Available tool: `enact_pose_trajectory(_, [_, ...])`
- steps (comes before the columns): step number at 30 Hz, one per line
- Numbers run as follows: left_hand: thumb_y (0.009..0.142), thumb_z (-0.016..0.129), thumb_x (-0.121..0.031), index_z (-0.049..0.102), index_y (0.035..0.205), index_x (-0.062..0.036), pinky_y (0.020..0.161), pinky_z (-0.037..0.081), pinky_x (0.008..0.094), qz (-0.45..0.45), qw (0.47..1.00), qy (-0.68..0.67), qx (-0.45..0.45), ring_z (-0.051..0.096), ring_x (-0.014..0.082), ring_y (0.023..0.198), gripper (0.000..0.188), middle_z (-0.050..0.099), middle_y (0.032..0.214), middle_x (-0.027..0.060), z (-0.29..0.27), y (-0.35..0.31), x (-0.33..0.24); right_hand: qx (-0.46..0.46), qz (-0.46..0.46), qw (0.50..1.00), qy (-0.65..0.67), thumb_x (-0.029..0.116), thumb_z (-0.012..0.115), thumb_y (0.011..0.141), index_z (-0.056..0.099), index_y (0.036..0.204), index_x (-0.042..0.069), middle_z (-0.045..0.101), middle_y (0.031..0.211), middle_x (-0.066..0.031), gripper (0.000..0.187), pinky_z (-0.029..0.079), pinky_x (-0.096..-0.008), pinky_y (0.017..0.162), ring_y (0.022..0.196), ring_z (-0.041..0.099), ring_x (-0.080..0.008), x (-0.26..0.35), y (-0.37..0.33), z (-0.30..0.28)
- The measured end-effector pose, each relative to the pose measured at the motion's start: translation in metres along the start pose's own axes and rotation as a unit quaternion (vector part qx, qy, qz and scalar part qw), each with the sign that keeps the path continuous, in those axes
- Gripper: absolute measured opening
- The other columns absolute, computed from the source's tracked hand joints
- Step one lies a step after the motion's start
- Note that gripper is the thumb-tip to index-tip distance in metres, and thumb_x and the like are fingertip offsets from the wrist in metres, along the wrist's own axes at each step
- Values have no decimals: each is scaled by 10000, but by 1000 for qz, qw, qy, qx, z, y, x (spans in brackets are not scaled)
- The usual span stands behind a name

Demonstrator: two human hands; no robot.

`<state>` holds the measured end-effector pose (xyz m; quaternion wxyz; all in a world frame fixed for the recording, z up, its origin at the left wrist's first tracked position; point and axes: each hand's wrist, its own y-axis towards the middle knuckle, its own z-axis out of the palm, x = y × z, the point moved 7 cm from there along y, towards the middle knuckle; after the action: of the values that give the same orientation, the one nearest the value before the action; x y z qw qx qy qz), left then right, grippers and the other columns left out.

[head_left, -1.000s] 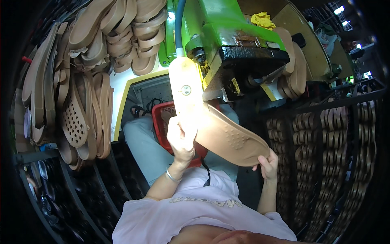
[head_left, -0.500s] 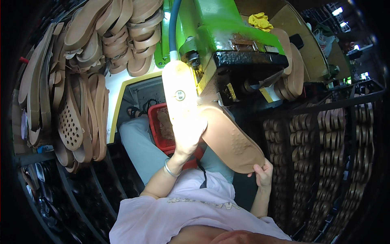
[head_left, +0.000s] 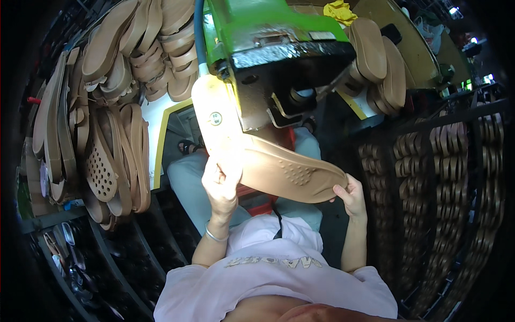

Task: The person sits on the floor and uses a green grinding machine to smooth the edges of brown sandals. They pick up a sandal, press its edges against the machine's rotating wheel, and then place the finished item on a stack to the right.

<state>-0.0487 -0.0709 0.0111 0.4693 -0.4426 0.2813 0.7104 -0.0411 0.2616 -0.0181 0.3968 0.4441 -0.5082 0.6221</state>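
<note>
A tan shoe sole with a patch of raised dots stretches between my two hands, just below the black head of a green machine. My left hand is closed at the sole's left end, where lamp glare washes out some of the fingers. At the other end, my right hand pinches the rounded tip between thumb and fingers. The sole's upper left edge passes close to the machine's metal guard; whether they touch I cannot tell. A glowing long lamp hangs beside the machine, above my left hand.
Stacked tan soles and clog-like shoes crowd the table on the left. More soles lie right of the machine, by a cardboard box and a yellow cloth. Racks of shoes stand at the right. A red bin is between my legs.
The sole has turned from a steep slant to nearly level, its right end rising. My left hand has come lower in view. The machine and lamp appear shifted left as the view moved.
</note>
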Motion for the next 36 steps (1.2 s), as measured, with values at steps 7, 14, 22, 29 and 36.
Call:
enact_pose_trajectory(7, [816, 656, 38, 542, 1118, 53, 826, 498, 264, 29, 991, 89, 92, 610, 138, 932, 323, 637, 1011, 112, 40, -19, 1, -47, 62, 996, -34, 53, 664, 851, 575, 1106, -39, 638, 933, -74, 285, 524, -241, 675, 795, 611, -104, -71, -27, -19])
enact_pose_trajectory(14, [691, 694, -2, 600, 1101, 27, 843, 490, 292, 135, 942, 233, 199, 644, 195, 915, 422, 657, 1011, 127, 71, -31, 8, -108, -126, 967, -191, -9, 643, 809, 584, 1122, -28, 645, 1046, -137, 319, 508, -282, 776, 934, 634, -183, -30, -25, 0])
enact_pose_trajectory(22, [712, 697, 0, 628, 1082, 23, 843, 480, 259, 126, 893, 305, 307, 627, 141, 911, 377, 672, 965, 84, 144, -47, 25, 8, -369, 842, -393, 124, 759, 721, 616, 1104, 18, 640, 1034, -151, 422, 485, -368, 808, 959, 602, -324, 110, -2, 38])
enact_pose_trajectory(29, [745, 662, 39, 553, 1153, 2, 1004, 390, 402, 313, 858, 365, 182, 503, 311, 1165, 425, 519, 1232, 182, 154, -71, 21, -315, -368, 875, 24, 155, 566, 939, 501, 1047, 6, 614, 811, -66, 195, 463, -191, 425, 593, 605, -98, 167, 17, -132])
enact_pose_trajectory(36, [806, 620, 56, 605, 991, -4, 879, 499, 352, 32, 938, 285, 194, 588, 245, 1012, 194, 550, 1136, 148, 93, -51, 125, -286, -354, 848, 272, 35, 575, 857, 326, 1294, -14, 467, 1190, -150, 506, 623, -392, 639, 983, 591, -263, 180, 109, -183])
